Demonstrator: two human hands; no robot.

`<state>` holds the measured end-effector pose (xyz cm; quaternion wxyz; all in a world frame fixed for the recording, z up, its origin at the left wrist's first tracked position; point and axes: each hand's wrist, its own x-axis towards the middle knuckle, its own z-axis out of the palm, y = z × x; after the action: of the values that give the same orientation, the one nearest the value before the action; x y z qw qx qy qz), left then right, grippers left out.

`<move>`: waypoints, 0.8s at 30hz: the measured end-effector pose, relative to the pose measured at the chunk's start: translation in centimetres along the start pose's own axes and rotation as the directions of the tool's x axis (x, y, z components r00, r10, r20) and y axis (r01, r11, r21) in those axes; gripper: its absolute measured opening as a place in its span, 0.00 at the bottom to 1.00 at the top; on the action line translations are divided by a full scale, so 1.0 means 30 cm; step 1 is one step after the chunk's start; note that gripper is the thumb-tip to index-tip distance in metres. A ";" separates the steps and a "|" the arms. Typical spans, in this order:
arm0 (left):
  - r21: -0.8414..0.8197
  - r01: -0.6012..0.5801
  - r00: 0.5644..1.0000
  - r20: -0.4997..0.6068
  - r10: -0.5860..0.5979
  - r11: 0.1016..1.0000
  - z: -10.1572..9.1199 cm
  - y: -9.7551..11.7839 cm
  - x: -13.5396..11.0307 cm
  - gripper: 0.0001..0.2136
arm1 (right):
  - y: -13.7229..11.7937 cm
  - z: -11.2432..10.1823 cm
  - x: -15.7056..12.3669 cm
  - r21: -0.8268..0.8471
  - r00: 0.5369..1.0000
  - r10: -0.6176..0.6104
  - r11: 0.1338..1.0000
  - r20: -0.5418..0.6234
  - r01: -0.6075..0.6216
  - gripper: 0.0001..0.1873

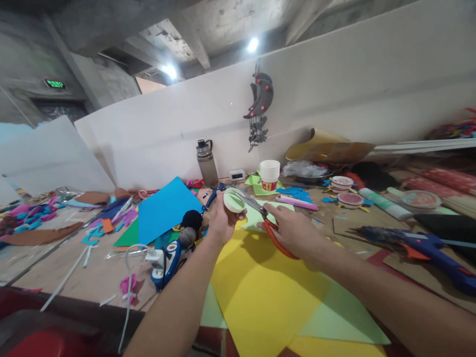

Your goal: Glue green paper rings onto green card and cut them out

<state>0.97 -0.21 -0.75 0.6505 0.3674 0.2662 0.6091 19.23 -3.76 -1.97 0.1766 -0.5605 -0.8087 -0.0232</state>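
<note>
My left hand is closed around a small round pale green piece with a whitish rim, perhaps paper; its underside is hidden by my fingers. My right hand grips a pair of scissors by the orange handles. The metal blades point up and left and meet the right edge of the round piece; whether they are cutting it I cannot tell. Beneath both hands lie a large yellow sheet and pale green sheets. Just beyond the scissors stands a stack of white paper cups.
A blue sheet and a blue-white power strip with a white cable lie left. A grey bottle stands behind. To the right are a blue glue gun, a pink marker and round decorated lids.
</note>
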 end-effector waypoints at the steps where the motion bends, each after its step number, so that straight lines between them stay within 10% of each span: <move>1: -0.003 0.010 1.000 -0.002 -0.010 1.000 0.001 0.001 -0.001 0.19 | 0.000 0.000 0.000 -0.001 1.000 -0.001 1.000 0.002 0.001 0.28; 24: 0.010 0.029 0.999 -0.015 -0.029 1.000 -0.003 0.042 0.001 0.19 | -0.011 -0.011 -0.003 -0.020 1.000 -0.016 1.000 0.010 0.016 0.26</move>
<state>0.14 -0.17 0.20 0.6552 0.3625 0.2795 0.6009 19.04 -4.05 -1.63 0.1668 -0.5560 -0.8137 -0.0299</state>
